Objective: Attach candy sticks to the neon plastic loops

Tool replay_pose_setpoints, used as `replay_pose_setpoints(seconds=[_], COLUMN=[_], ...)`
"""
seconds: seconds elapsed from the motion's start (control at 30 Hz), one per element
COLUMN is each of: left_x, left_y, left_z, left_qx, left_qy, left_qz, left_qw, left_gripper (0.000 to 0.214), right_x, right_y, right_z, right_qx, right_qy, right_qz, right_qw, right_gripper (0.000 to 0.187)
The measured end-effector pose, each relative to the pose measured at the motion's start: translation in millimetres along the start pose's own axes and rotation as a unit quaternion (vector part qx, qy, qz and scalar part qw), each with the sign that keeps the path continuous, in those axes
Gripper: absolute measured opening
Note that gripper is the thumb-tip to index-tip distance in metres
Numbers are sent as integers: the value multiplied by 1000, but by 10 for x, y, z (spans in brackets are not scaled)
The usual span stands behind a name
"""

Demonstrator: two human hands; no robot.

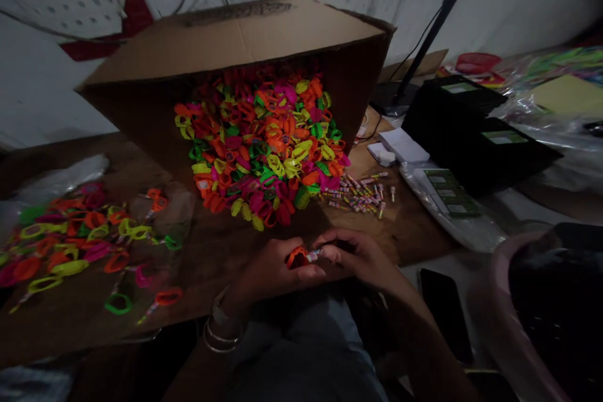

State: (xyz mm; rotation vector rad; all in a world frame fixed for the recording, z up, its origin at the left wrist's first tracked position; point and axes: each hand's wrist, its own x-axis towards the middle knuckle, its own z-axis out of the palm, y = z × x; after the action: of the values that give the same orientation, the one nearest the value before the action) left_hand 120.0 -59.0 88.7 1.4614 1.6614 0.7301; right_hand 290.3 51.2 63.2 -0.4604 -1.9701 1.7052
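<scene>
Near the table's front edge my left hand (pixel 268 271) is closed round an orange plastic toy watch (pixel 296 257), whose loop shows between thumb and fingers. My right hand (pixel 365 259) pinches a small striped tube (pixel 313 255) that meets the watch; whether it is fastened there I cannot tell. Behind the hands a cardboard box (pixel 292 34) lies on its side, open towards me. Bright toy watches (pixel 268 151) in orange, yellow, green and pink spill from it. Right of the box is a pile of small striped tubes (pixel 360 195).
At left, toy watches with striped tubes attached (pixel 70 239) lie spread on the wooden table (pixel 207 276). To the right are white cards (pixel 404 144), black boxes (pixel 452 119), a plastic bag (pixel 452 207), a phone (pixel 445 311) and a pink tub (pixel 509 301). A dark pole (pixel 438 22) rises behind.
</scene>
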Motion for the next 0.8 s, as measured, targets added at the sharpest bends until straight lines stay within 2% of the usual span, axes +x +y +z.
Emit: replay_pose_setpoints(seconds=[0.07, 0.27, 0.43, 0.8], left_x=[6, 4, 6, 46], left_y=[16, 151, 208, 109], left_z=[-2, 1, 8, 70], left_qx=[7, -26, -28, -61], left_qy=[-2, 10, 18, 37], left_qz=[3, -2, -16, 3], left_qw=[1000, 1000, 999, 997], left_gripper=[36, 26, 28, 24], right_x=[-7, -27, -69, -142], right_y=[4, 15, -7, -26], right_z=[-12, 2, -16, -33], right_qx=[4, 52, 53, 7], right_qy=[6, 58, 55, 63], right_qz=[-4, -121, -127, -107], right_qw=[1000, 990, 989, 992], right_gripper=[34, 13, 9, 17])
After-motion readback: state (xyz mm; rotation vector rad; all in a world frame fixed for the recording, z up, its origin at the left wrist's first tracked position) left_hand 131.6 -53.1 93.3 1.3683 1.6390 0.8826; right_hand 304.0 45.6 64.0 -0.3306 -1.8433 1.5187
